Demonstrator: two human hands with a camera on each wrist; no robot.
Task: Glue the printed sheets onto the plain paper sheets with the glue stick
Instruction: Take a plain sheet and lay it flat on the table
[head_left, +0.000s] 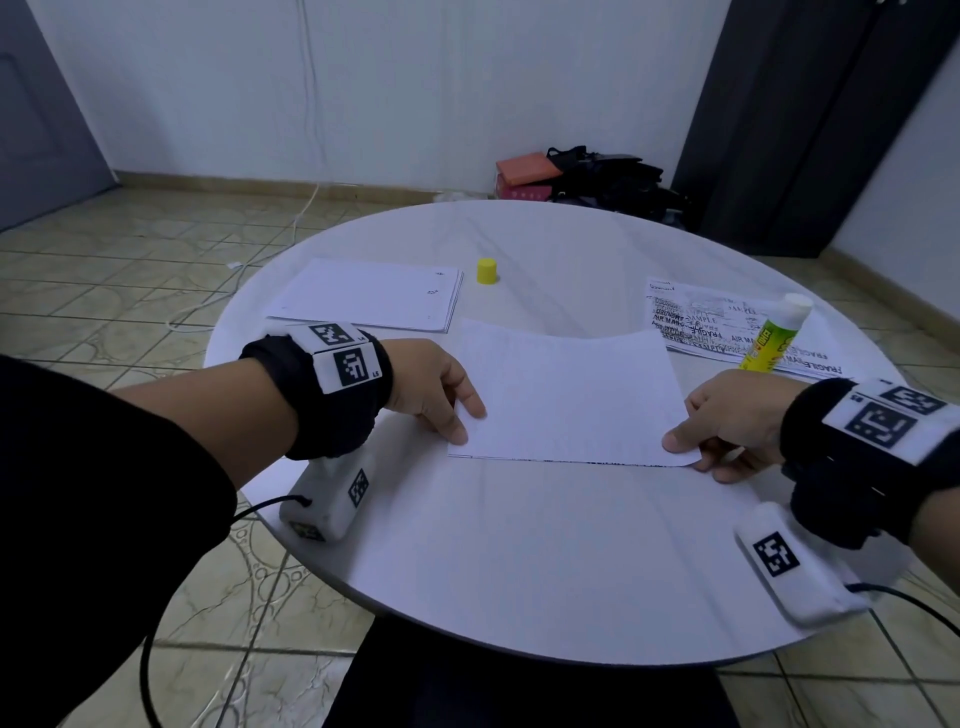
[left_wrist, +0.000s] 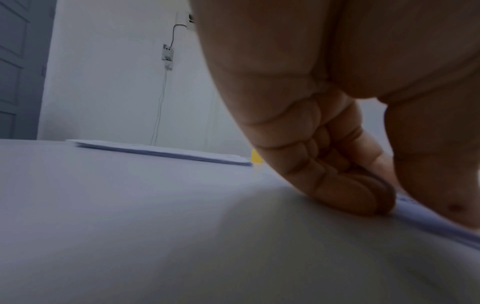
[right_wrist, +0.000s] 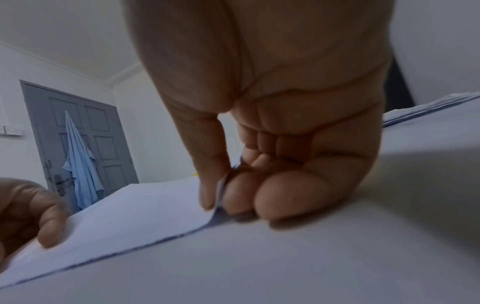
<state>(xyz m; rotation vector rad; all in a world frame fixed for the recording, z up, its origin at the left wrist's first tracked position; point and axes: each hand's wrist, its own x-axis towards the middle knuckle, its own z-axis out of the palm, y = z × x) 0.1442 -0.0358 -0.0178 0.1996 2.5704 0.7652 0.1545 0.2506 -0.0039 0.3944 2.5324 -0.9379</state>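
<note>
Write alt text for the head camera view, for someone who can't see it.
Both hands, left and right, pinch the near corners of a sheet on a round table. Behind lie a plain stack, yellow cap, and glue stick on printed sheets.

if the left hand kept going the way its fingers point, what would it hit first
Probably nothing solid soon: the left hand points right along the sheet it pinches, toward the right hand holding the opposite corner. That hand looks like the first obstacle, though depth is uncertain.

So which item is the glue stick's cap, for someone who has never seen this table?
On the round white table, look at the far side, right of the stack of plain paper. The cap is the small yellow cylinder standing alone there, the only yellow item apart from the glue stick.
</note>
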